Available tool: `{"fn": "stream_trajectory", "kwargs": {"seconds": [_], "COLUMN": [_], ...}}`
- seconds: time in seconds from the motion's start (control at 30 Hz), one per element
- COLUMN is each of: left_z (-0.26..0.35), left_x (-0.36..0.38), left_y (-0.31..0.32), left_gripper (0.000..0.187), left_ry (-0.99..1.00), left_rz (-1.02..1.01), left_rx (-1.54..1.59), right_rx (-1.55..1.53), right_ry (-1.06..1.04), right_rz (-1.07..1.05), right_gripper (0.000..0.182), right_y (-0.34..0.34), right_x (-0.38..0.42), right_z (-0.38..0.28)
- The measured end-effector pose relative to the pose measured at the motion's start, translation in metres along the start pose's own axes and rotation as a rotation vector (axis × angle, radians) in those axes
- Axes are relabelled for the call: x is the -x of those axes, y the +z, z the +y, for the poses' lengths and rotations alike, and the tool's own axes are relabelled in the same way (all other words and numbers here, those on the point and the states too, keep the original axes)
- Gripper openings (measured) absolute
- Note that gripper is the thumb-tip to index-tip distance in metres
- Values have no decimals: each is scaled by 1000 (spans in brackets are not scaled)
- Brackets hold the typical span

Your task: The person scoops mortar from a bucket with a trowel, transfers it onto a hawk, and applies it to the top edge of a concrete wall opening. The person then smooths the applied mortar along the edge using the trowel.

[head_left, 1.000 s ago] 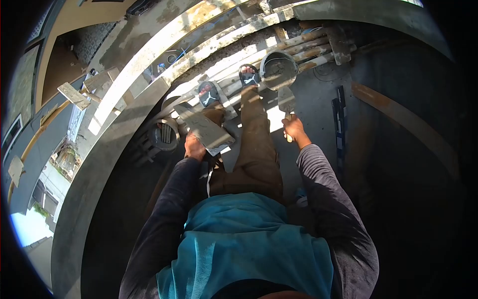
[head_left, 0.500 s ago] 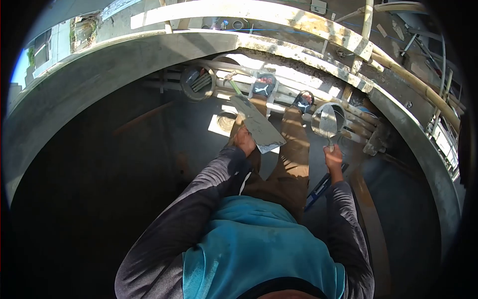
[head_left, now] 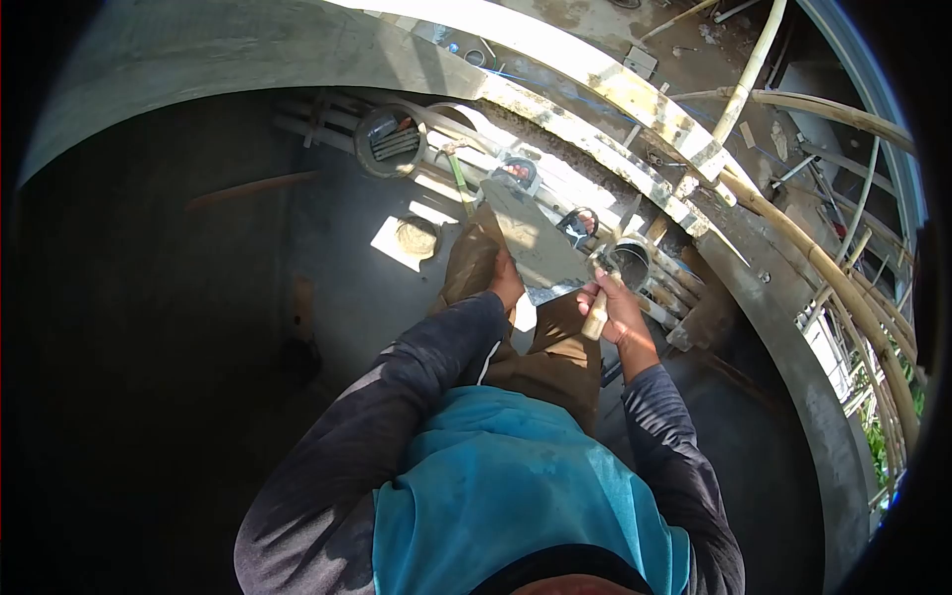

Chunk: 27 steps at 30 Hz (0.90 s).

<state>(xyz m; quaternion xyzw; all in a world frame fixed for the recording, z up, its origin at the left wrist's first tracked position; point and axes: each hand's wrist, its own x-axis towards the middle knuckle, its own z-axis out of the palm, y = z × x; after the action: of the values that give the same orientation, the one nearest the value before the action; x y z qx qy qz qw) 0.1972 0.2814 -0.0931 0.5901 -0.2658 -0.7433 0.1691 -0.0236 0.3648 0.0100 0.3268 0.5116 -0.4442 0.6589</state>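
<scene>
My left hand [head_left: 509, 283] is closed at the near-left edge of a flat grey plastering board [head_left: 535, 233], which it holds up over my legs. Wet-looking grey mortar seems to cover the board's top; the fingers underneath are hidden. My right hand [head_left: 621, 312] is wrapped around the wooden handle of a trowel [head_left: 595, 321], just right of the board's near corner. The trowel's blade looks narrow from this angle and points away from me. Beyond that hand stands a bucket [head_left: 635, 262], partly covered by the trowel.
Poles form the platform [head_left: 342, 139] under my sandalled feet. A bucket of tools [head_left: 392, 142] stands at the left, near a green-handled tool [head_left: 459, 178] and a round container [head_left: 416, 236]. A curved concrete wall [head_left: 773, 297] rings the space; bamboo poles [head_left: 823, 218] stand outside it.
My right hand has lifted the trowel from the bucket and brought it left, close to the board. My left hand still holds the board. The view has turned towards the right.
</scene>
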Motion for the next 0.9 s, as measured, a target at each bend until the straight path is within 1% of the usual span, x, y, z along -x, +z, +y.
{"fn": "stream_trajectory", "kwargs": {"seconds": [0.03,0.07,0.1,0.13,0.17,0.2,0.23,0.27,0.3,0.33,0.37,0.4,0.43,0.47,0.5,0.53,0.57,0.6,0.63,0.67,0.7,0.73,0.77,0.8,0.83,0.9], "left_z": [-5,-8,13,38,53,42,38,33,39,43,46,82,94,107,95,93,114,131,105,122,151,142,150,145,146,149], "left_x": [4,7,14,28,33,21,14,7,2,-1,-8,-8,-14,-17,-30,-40,-39,-47,-75,-85,-86,-107,-117,-134,-147,-167], "left_y": [5,8,23,55,70,70,68,61,61,62,64,71,68,61,52,42,34,23,-7,-20,-28,-52,-64,-87,-107,-141], "left_gripper": [38,42,47,49,48,44,40,40,43,46,30,22,20,21,21,21,22,26,31,37,38,41,37,32,31,34], "left_ry": [89,455,823,504,638,723,799,782,649,501,431,179,59,216,495,581,284,61,-64,-147,-158,-88,-47,-5,-7,-69], "left_rz": [-64,-190,-308,-207,-212,-211,-212,-200,-290,-378,-352,-379,-422,-458,-441,-454,-490,-551,-552,-488,-267,-51,206,417,534,599], "left_rx": [-236,-727,-1228,-803,-784,-814,-847,-848,-705,-554,-493,-580,-533,-653,-649,-690,-824,-803,-719,-562,-612,-480,-417,-338,-307,-308], "right_rx": [-64,-124,-120,-171,-225,-236,-229,-366,-504,-477,-454,-376,-291,-334,-375,-389,-309,-277,-244,-221,-196,-184,-183,-290,-400,-307], "right_ry": [78,112,107,89,78,123,137,106,75,50,100,85,79,86,91,99,43,2,-38,-64,-95,-96,-89,-77,-68,-92], "right_rz": [-45,-236,-301,-352,-400,-440,-443,-343,-227,-262,-309,-437,-569,-535,-498,-404,-360,-315,-274,-259,-251,-198,-193,-200,-210,-226], "right_gripper": [35,30,29,29,29,30,30,32,35,36,33,32,31,29,28,26,25,26,26,26,26,27,27,27,27,26], "right_y": [-1,-12,-4,-1,-1,-2,16,31,39,24,10,21,34,31,28,25,30,31,32,30,28,31,28,22,16,13], "right_x": [-3,-13,-2,-4,-8,-8,-3,5,7,-16,-32,-29,-25,-35,-45,-54,-58,-70,-81,-89,-98,-107,-115,-123,-131,-133], "right_z": [6,16,15,19,24,22,16,13,14,24,27,17,5,8,10,12,12,15,17,17,14,9,7,5,3,-1]}}
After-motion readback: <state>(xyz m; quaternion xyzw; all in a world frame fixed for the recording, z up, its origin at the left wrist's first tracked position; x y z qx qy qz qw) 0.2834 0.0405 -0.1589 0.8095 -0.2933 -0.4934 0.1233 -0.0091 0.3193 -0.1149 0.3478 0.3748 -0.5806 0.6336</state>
